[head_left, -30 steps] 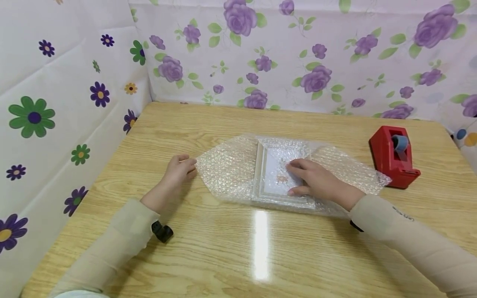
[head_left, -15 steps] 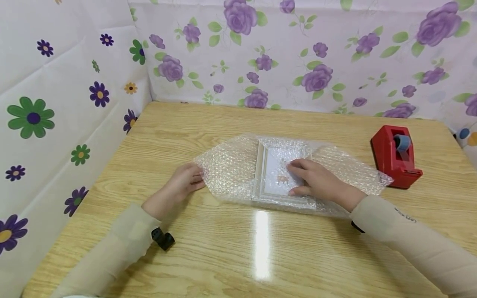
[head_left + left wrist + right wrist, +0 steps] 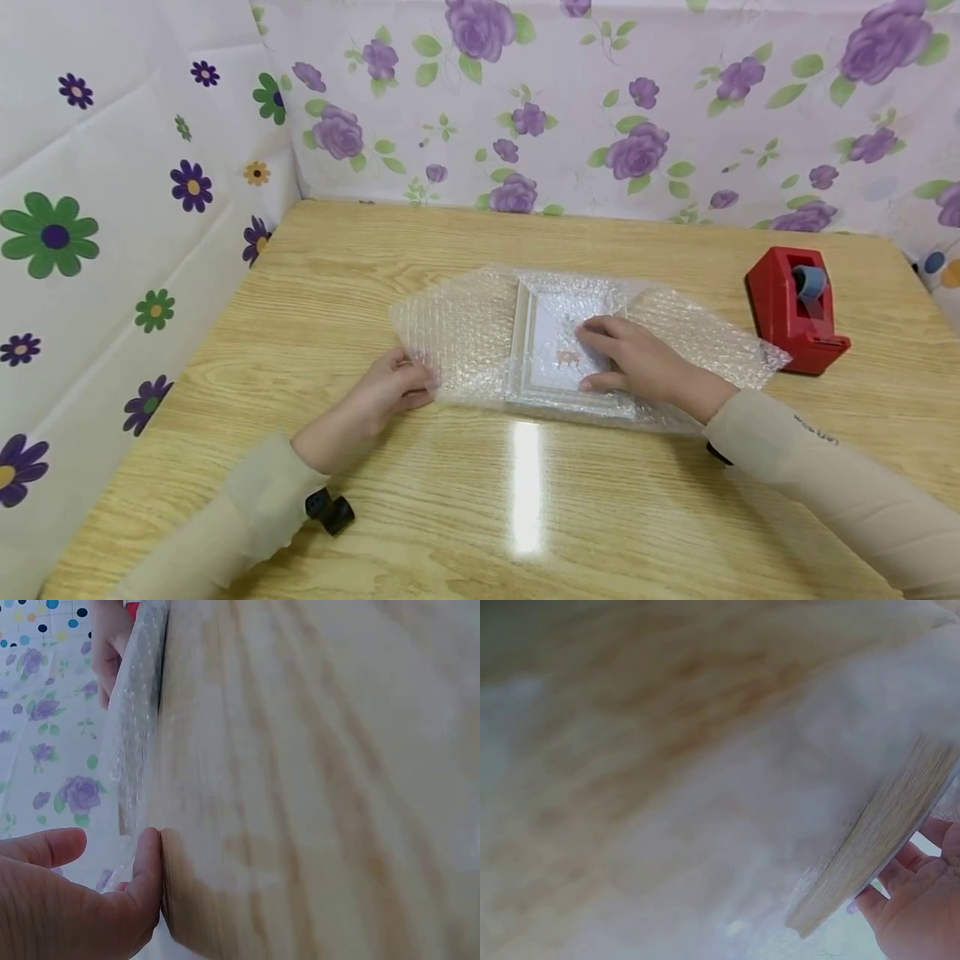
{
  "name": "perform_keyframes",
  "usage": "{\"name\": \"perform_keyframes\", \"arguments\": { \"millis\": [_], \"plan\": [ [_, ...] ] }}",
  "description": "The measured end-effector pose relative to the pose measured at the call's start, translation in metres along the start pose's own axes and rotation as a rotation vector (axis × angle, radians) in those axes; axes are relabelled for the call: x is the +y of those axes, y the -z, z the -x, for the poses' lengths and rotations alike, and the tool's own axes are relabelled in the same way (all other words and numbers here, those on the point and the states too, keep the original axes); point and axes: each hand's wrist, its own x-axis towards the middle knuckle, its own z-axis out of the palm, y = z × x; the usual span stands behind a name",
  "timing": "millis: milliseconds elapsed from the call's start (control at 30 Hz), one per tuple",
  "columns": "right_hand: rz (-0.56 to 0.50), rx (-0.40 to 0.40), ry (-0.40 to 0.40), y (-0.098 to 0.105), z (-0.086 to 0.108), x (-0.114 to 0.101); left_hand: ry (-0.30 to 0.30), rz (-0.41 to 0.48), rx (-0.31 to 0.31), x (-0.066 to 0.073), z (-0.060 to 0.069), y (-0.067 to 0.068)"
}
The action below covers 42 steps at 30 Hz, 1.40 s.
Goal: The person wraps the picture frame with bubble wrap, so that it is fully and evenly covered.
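Observation:
A picture frame (image 3: 531, 383) with a pale border lies flat on the table, covered by a sheet of bubble wrap (image 3: 472, 333) that spreads out to both sides. My right hand (image 3: 633, 358) rests on top of the frame through the wrap, fingers and thumb apart; in the right wrist view the frame's wooden edge (image 3: 877, 840) shows beside the palm. My left hand (image 3: 386, 387) touches the wrap's lower left edge. In the left wrist view its thumb stands away from the fingers (image 3: 148, 862), which lie against the table; nothing is pinched.
A red tape dispenser (image 3: 798, 312) with a blue-cored roll stands at the right, close to the wrap's pointed right end. Flowered cloth (image 3: 570, 108) hangs behind the wooden table (image 3: 420, 517) and along its left side.
My left hand has slid right and nearer to me along the wrap's left edge, from its tip to the lower corner. My right hand has stayed on the frame.

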Motion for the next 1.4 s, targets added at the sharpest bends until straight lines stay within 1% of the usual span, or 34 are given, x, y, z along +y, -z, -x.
{"name": "perform_keyframes", "arguments": {
  "millis": [167,367,500,667,700,767,833,900,933,1000,1067,1167,1300,1400],
  "plan": [
    [0.001,-0.002,-0.007,0.000,0.000,0.001,-0.023,-0.008,0.005,-0.002,0.003,-0.006],
    [0.006,0.001,-0.009,0.002,0.000,0.001,-0.042,0.048,0.022,-0.003,0.007,-0.020],
    [-0.001,-0.009,-0.022,0.002,0.001,0.000,-0.065,0.091,0.069,-0.008,0.006,-0.033],
    [-0.009,-0.023,-0.032,-0.002,0.003,0.000,-0.096,0.165,0.155,-0.020,0.008,-0.050],
    [-0.007,-0.022,-0.030,-0.002,0.003,0.000,-0.112,0.166,0.169,-0.022,0.009,-0.052],
    [-0.006,-0.018,-0.026,-0.003,0.002,0.000,-0.122,0.137,0.199,-0.024,0.011,-0.057],
    [-0.008,-0.014,-0.025,-0.002,0.002,0.000,-0.118,0.092,0.219,-0.026,0.012,-0.061],
    [-0.008,-0.011,-0.024,-0.002,0.002,0.001,-0.104,0.051,0.225,-0.028,0.012,-0.064],
    [-0.008,-0.010,-0.025,-0.002,0.002,0.001,-0.086,0.040,0.229,-0.028,0.012,-0.065],
    [-0.007,-0.009,-0.024,-0.001,0.002,0.001,-0.074,0.030,0.231,-0.028,0.012,-0.067],
    [-0.005,-0.011,-0.024,-0.001,0.002,0.001,-0.067,0.042,0.234,-0.027,0.012,-0.069],
    [-0.003,-0.015,-0.027,0.000,0.002,0.001,-0.059,0.141,0.203,-0.026,0.012,-0.073],
    [-0.004,-0.010,-0.030,0.001,0.001,0.000,-0.062,0.326,0.163,-0.027,0.012,-0.081],
    [-0.013,-0.006,-0.028,0.001,0.000,-0.002,-0.067,0.385,0.184,-0.029,0.014,-0.088]
  ]
}}
